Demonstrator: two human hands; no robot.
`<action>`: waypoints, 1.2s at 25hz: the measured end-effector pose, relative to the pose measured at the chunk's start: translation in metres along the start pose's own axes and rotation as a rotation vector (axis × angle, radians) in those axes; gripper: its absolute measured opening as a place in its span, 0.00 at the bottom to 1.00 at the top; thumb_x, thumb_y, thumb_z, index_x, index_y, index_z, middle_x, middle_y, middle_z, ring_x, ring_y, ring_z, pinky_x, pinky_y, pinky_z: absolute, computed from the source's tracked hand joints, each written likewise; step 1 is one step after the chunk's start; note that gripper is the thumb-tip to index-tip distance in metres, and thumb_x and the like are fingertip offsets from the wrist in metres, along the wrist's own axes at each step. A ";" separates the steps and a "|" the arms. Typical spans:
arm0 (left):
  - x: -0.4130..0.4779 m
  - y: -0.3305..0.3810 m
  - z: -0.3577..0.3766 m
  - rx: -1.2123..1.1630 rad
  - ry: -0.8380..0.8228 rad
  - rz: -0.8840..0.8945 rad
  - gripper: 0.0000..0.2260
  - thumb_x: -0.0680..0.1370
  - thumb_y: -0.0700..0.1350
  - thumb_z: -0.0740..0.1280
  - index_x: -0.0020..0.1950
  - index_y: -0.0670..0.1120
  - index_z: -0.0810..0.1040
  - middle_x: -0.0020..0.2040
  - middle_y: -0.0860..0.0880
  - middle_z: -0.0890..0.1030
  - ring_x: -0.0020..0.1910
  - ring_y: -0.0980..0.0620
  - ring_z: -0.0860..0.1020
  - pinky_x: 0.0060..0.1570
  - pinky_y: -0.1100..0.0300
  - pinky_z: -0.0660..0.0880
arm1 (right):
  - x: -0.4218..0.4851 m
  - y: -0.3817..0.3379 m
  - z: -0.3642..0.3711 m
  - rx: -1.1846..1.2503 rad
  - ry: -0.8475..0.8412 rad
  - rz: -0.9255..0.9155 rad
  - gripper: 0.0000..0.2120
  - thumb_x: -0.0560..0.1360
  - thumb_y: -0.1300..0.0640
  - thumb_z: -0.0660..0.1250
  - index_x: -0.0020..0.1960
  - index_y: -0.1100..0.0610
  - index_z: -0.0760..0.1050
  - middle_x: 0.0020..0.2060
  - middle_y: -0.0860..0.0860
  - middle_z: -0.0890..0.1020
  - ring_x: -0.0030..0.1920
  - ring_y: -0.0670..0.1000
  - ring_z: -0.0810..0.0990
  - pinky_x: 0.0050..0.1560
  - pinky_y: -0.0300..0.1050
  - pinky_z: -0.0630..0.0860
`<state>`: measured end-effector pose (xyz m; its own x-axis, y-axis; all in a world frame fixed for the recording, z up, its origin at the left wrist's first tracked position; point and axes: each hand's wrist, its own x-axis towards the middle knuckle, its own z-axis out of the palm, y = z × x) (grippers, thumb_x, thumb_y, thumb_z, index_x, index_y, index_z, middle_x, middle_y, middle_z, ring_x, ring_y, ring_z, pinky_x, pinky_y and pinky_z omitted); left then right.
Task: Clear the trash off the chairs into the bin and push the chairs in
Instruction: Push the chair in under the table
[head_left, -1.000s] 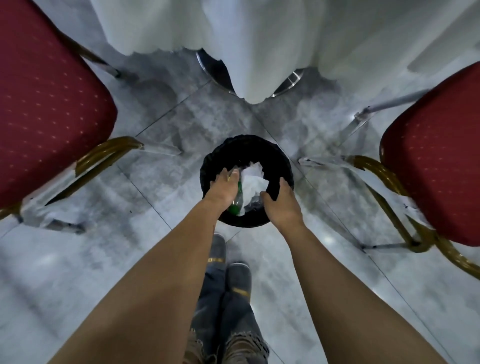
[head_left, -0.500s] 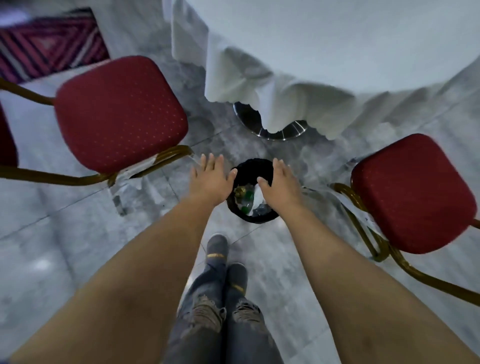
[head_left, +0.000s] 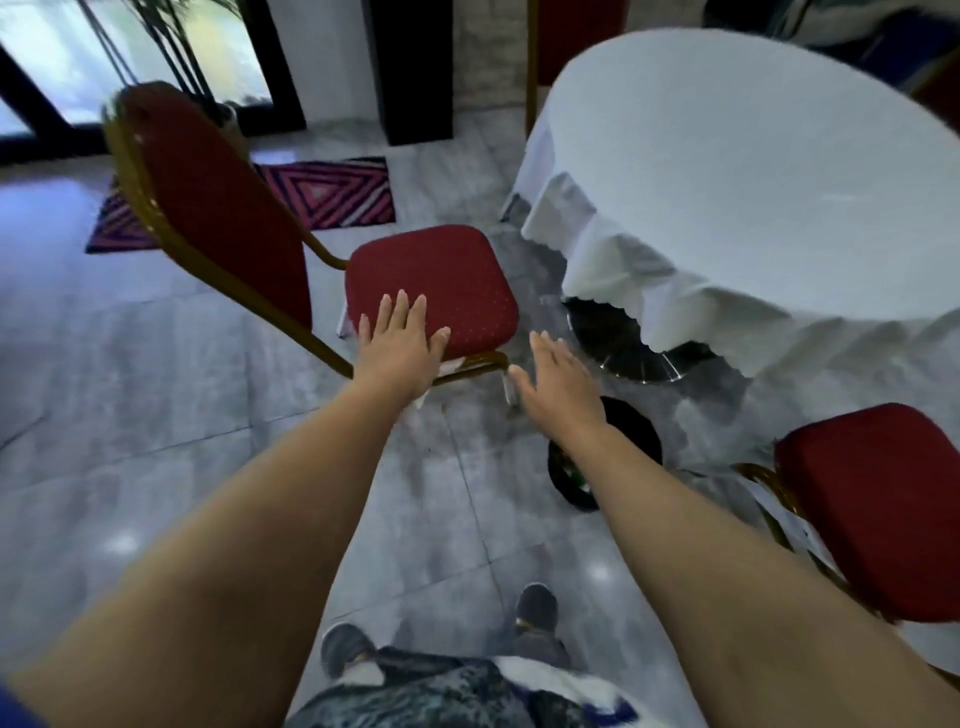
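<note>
A red chair with a gold frame stands left of the round table, its seat bare. My left hand is open, fingers spread, over the seat's near edge. My right hand is open and empty beside the chair's front right corner. The black bin sits on the floor under my right forearm, mostly hidden; something green shows inside it. A second red chair stands at the right, its seat bare.
A round table with a white cloth and a chrome base stands ahead right. A patterned rug, a black pillar and a plant by a glass door lie behind. The floor is grey marble tile. My feet are below.
My hands let go of the trash in the bin and rose out of it, moving left toward the left chair. My view lifted from the bin to the room.
</note>
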<state>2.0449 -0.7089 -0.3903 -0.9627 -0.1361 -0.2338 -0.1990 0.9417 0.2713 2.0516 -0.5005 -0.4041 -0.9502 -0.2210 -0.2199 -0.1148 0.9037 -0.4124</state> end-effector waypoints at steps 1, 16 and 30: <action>-0.005 -0.024 -0.011 -0.001 0.022 -0.020 0.28 0.82 0.60 0.45 0.79 0.49 0.47 0.80 0.47 0.46 0.78 0.47 0.42 0.74 0.45 0.40 | 0.001 -0.025 0.008 0.004 0.012 -0.019 0.30 0.83 0.44 0.51 0.81 0.56 0.51 0.80 0.53 0.54 0.80 0.54 0.50 0.78 0.53 0.50; 0.018 -0.286 -0.131 -0.128 0.235 -0.202 0.26 0.83 0.55 0.45 0.79 0.48 0.46 0.80 0.47 0.44 0.78 0.48 0.41 0.75 0.47 0.40 | 0.056 -0.306 0.120 0.039 -0.006 -0.282 0.29 0.84 0.44 0.49 0.80 0.55 0.51 0.80 0.51 0.54 0.80 0.51 0.50 0.78 0.51 0.52; 0.185 -0.397 -0.215 -0.255 0.259 -0.141 0.26 0.83 0.55 0.44 0.79 0.49 0.45 0.80 0.50 0.44 0.78 0.50 0.41 0.75 0.49 0.40 | 0.221 -0.463 0.132 0.041 0.171 -0.330 0.29 0.85 0.49 0.49 0.81 0.59 0.44 0.81 0.53 0.47 0.80 0.50 0.45 0.79 0.46 0.48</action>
<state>1.9066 -1.1744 -0.3409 -0.9305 -0.3627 -0.0509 -0.3406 0.8058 0.4845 1.9332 -1.0164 -0.3786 -0.8992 -0.4302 0.0802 -0.4143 0.7779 -0.4725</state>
